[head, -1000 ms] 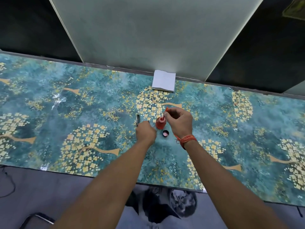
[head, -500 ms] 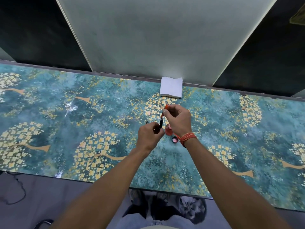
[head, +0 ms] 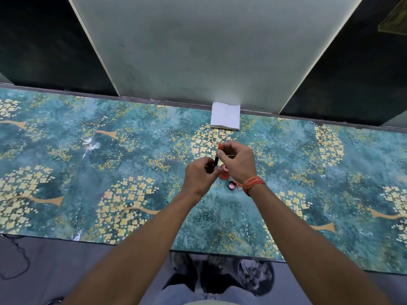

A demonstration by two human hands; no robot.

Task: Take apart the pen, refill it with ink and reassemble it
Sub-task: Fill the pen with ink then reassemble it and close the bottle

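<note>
My left hand (head: pixel 199 177) grips a black pen barrel (head: pixel 215 162), held upright above the table. My right hand (head: pixel 239 160) pinches an orange dropper (head: pixel 219 146) by its top, with its lower end at the barrel's open mouth. Just below and between the hands stands a small red ink bottle (head: pixel 224 173), mostly hidden by my fingers. Its round cap (head: pixel 232 185) lies on the table beside my right wrist, open side up.
A folded white tissue (head: pixel 225 116) lies at the table's far edge against the grey wall panel. The teal, yellow-flowered table cover (head: pixel 92 172) stretches wide to both sides. The near table edge runs just above my feet.
The left hand picked the black barrel off the table and raised it. The right hand lifted the dropper out of the ink bottle and brought it to the barrel's mouth.
</note>
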